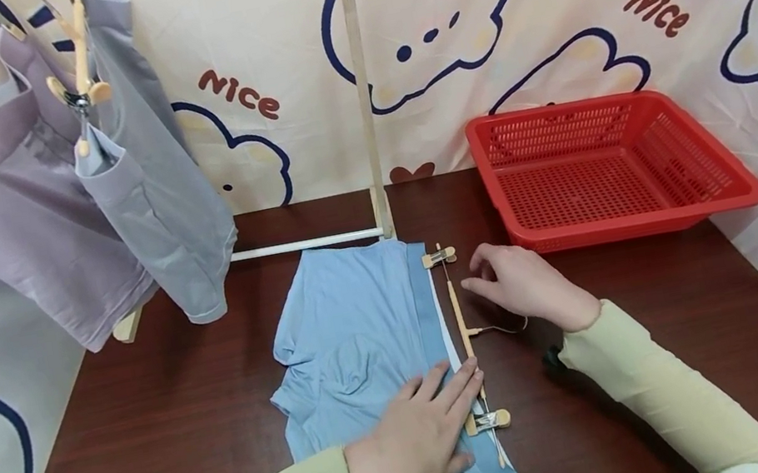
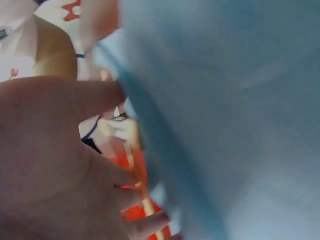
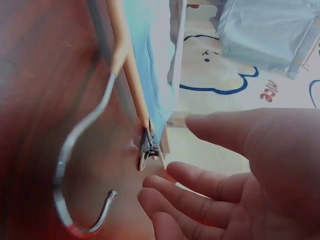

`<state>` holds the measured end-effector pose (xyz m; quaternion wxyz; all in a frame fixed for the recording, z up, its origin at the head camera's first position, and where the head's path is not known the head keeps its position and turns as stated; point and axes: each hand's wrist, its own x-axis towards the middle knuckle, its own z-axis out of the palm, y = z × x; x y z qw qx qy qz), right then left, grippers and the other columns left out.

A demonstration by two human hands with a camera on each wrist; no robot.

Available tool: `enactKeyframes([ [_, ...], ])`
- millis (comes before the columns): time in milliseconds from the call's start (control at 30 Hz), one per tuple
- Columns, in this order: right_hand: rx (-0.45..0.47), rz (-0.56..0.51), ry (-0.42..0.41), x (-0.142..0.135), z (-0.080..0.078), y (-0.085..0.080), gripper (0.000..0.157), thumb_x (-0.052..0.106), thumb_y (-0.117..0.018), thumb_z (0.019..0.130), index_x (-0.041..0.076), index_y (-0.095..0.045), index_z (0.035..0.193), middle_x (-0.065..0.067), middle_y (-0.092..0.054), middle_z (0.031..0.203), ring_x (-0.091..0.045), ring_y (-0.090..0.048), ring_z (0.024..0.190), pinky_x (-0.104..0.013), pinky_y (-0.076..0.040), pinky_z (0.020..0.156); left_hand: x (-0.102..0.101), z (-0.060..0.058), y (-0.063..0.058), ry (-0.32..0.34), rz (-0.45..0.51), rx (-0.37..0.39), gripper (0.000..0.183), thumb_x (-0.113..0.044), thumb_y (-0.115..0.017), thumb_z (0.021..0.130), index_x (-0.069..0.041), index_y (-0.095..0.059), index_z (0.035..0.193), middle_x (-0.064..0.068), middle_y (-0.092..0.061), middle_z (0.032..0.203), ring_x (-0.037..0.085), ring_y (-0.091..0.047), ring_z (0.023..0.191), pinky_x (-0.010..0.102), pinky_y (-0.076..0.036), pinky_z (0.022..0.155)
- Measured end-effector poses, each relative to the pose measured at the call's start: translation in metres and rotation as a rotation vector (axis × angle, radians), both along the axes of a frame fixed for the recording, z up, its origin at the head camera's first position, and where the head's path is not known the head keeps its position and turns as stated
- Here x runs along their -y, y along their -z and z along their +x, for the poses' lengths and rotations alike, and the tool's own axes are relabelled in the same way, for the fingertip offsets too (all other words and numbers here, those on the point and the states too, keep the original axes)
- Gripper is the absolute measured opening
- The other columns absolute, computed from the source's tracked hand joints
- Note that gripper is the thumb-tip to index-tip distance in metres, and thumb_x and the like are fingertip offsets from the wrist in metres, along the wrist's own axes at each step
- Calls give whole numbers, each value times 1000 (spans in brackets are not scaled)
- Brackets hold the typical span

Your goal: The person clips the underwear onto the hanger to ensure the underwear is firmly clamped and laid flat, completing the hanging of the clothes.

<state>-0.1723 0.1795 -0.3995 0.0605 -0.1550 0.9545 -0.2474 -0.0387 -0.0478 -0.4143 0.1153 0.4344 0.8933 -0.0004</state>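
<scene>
Light blue boxer briefs (image 1: 360, 299) lie flat on the dark brown table, waistband to the right. Along that waistband runs a wooden clip hanger (image 1: 460, 315), its far clip (image 1: 439, 257) and near clip (image 1: 488, 421) at the waistband edge. My left hand (image 1: 414, 437) rests on the briefs with extended fingers, the fingertips at the hanger bar beside the near clip. Just right of the far clip, my right hand (image 1: 524, 283) hovers with loosely bent fingers and holds nothing. The metal hook (image 3: 60, 170) points right, towards my right forearm.
A red plastic basket (image 1: 650, 218) stands at the back right. Purple boxer briefs (image 1: 18, 215) and grey-blue ones (image 1: 165, 215) hang from clip hangers at the upper left. A rack post (image 1: 364, 87) rises behind the briefs, with a white bar (image 1: 308, 244) at its foot.
</scene>
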Motion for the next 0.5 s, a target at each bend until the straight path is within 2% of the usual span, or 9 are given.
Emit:
enactKeyframes([
  [67,6,-16,3,4,-8,0,28,32,-69,98,7,-64,110,-3,-63,81,-19,-57,65,-35,-50,60,-2,-7,-7,-39,34,40,86,-57,-60,97,-13,-25,162,5,-16,168,28,-30,147,46,-40,108],
  [133,2,-22,10,8,-16,1,28,32,-66,100,6,-64,111,-4,-64,84,-20,-58,69,-37,-51,64,-2,-23,-14,-92,101,72,80,-52,-63,98,-12,-32,160,8,-24,166,29,-34,144,47,-40,109],
  [200,-3,-20,12,13,-24,1,28,30,-63,101,4,-63,111,-6,-64,85,-22,-59,71,-39,-51,68,1,-46,-23,-160,176,77,69,-42,-64,99,-10,-40,156,12,-33,162,32,-38,142,48,-39,109],
  [333,12,3,32,21,-36,4,28,29,-59,103,2,-61,109,-10,-65,87,-25,-60,75,-41,-52,73,7,-102,-38,-281,262,21,53,-25,-63,103,-4,-49,149,17,-45,152,34,-42,139,47,-35,112],
  [400,32,13,50,24,-41,6,29,29,-58,103,0,-60,108,-12,-65,89,-27,-61,77,-42,-52,74,9,-127,-40,-327,291,8,50,-20,-62,103,-3,-50,148,17,-48,150,33,-43,138,45,-35,113],
  [500,58,27,72,26,-48,9,30,31,-56,104,1,-59,104,-13,-64,87,-27,-61,77,-41,-51,72,10,-157,-34,-348,335,5,46,-12,-59,103,0,-50,147,16,-50,148,31,-45,137,41,-35,113],
])
